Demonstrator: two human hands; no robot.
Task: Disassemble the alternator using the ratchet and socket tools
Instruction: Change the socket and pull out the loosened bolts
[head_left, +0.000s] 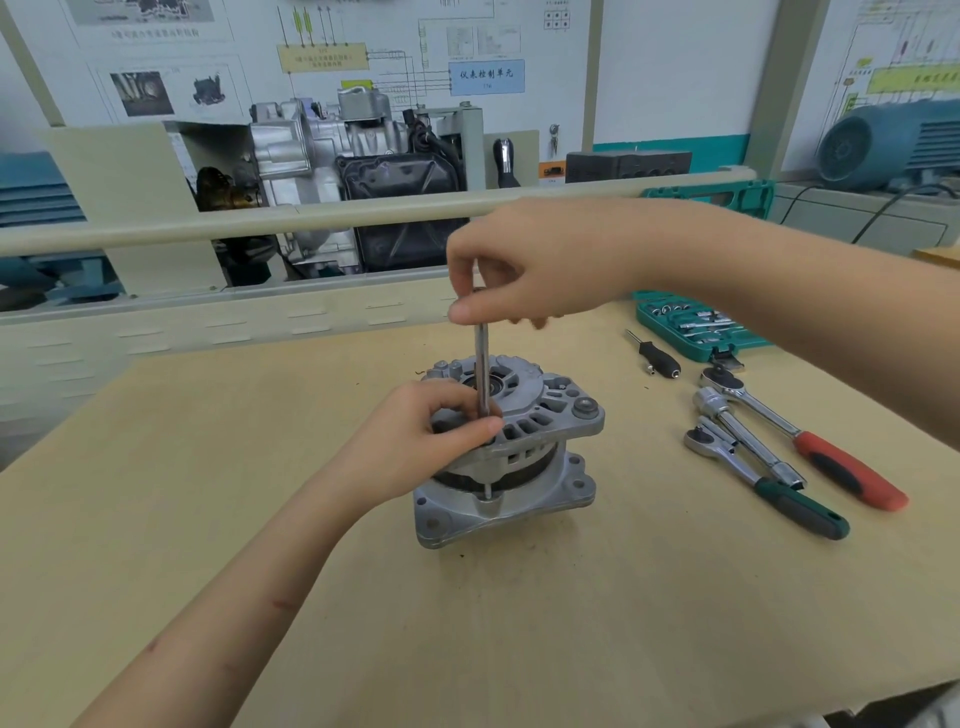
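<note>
— Where is the alternator (524, 447) placed?
— It is stood on end near the middle of the wooden tabletop (260, 519), with its slotted housing turned upward and its flanged base set flat on the wood.

— How are the hands occupied?
— The left hand (431, 436) is curled against the near-left edge of the upper housing, with the foot of a thin metal rod (482, 371) pinched between thumb and fingers. The right hand (524, 260) is held above the alternator, and the top of the same rod is pinched in its fingertips. The rod is kept upright, and its lower end is met by the housing; whether it is a long bolt or a tool shaft cannot be told.

— What is laid to the right?
— A ratchet with a red handle (810, 447) and a ratchet with a green handle (769, 488) are laid side by side, with a chrome extension bar (748, 441) lying between them. A small black-handled driver (655, 356) is seen farther back, and a green socket case (691, 325) is left open behind it, partly hidden by the right forearm
</note>
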